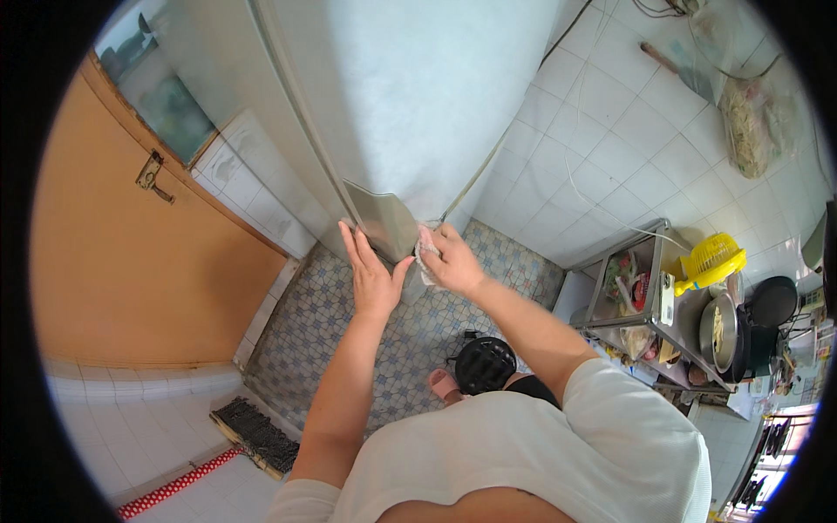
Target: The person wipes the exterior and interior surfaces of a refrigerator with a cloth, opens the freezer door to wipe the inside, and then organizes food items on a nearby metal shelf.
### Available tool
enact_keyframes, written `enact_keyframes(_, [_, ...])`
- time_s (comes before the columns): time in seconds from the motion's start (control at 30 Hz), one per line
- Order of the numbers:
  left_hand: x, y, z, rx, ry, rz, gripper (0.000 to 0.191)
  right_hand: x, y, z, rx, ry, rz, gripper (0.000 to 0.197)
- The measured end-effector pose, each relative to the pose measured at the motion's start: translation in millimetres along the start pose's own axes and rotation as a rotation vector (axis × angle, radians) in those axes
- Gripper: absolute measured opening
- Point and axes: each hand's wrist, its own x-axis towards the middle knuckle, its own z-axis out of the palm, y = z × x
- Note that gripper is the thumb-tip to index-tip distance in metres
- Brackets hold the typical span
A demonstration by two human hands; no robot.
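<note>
My left hand (374, 278) rests with its fingers extended along the lower edge of a tall, pale, glossy cabinet-like appliance (444, 98), thumb spread, holding nothing. In my right hand (454, 261) is a crumpled, pinkish-white cloth (426, 258), pressed beside a grey curved panel (386, 219) at the appliance's lower corner. The two hands are close together, with the panel's tip between them. Part of the cloth is hidden under my right fingers.
Left is an orange door (150, 261) with a metal handle (154, 176). A broom (258, 431) lies lower left. On the patterned floor (314, 333) sits a round black object (485, 364) by a pink slipper (444, 384). A metal rack (608, 320) with a yellow fan (713, 261) stands right.
</note>
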Motion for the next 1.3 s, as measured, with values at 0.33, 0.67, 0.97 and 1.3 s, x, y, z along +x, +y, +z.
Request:
enact_keyframes(0.33, [0, 2, -1, -0.069, -0.031, -0.046, 0.1, 8, 36, -61, -0.231, -0.379, -0.035, 0.029])
enact_keyframes(0.67, [-2, 3, 4, -0.09, 0.01, -0.035, 0.099, 32, -19, -30, -0.05, -0.54, 0.091, 0.036])
enact_keyframes(0.97, [-10, -10, 36, -0.121, 0.119, -0.023, 0.097, 17, 111, -18, 0.195, 0.163, 0.005, 0.04])
enact_keyframes(1.3, [-70, -56, 105, -0.093, 0.28, -0.39, 0.048, 195, 242, -43, 0.543, 0.508, 0.11, 0.07])
